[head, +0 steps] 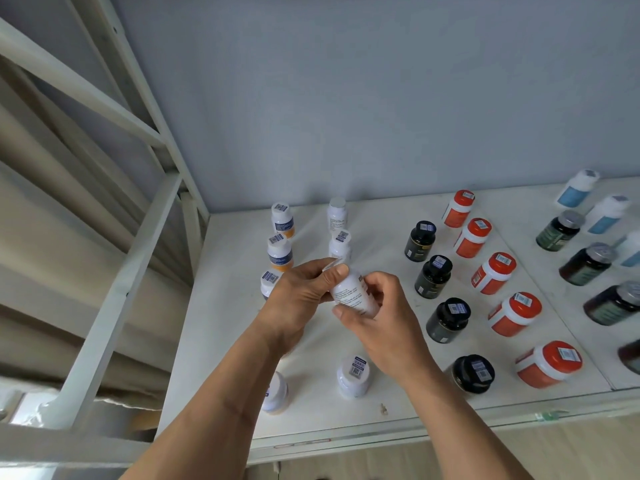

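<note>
Above the white shelf [225,358], both my hands hold one small white bottle [353,294] with printed text on its label. My left hand [301,299] grips its upper part, thumb across the top near the cap. My right hand [377,317] wraps its lower part from the right, thumb under the bottom. The bottle is tilted, lifted off the shelf. Its cap is mostly hidden by my left fingers.
White bottles stand in two columns on the shelf, one [354,375] just below my hands. To the right are columns of black jars [446,320], red-capped jars [516,313] and dark jars [588,263]. A white metal frame [114,306] rises at left; a wall closes the back.
</note>
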`<action>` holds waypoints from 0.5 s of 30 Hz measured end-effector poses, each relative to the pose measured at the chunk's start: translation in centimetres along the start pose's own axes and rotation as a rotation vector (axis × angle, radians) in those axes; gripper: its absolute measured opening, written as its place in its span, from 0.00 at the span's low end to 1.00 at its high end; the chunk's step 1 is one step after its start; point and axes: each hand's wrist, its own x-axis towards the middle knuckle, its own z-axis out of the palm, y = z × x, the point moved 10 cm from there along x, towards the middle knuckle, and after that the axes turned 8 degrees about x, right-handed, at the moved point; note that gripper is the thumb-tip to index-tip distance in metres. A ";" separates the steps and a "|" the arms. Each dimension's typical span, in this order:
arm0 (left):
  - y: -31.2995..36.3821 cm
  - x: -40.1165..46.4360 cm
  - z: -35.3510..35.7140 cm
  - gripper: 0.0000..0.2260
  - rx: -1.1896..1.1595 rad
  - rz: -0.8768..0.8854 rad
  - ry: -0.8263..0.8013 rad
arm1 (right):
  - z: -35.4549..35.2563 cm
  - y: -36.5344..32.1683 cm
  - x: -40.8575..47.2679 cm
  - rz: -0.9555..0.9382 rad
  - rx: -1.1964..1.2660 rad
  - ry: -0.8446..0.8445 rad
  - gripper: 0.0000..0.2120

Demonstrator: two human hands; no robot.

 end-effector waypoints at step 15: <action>1.8 -0.9 -3.0 0.13 1.072 0.206 0.415 | 1.7 4.0 1.4 0.130 0.063 -0.160 0.19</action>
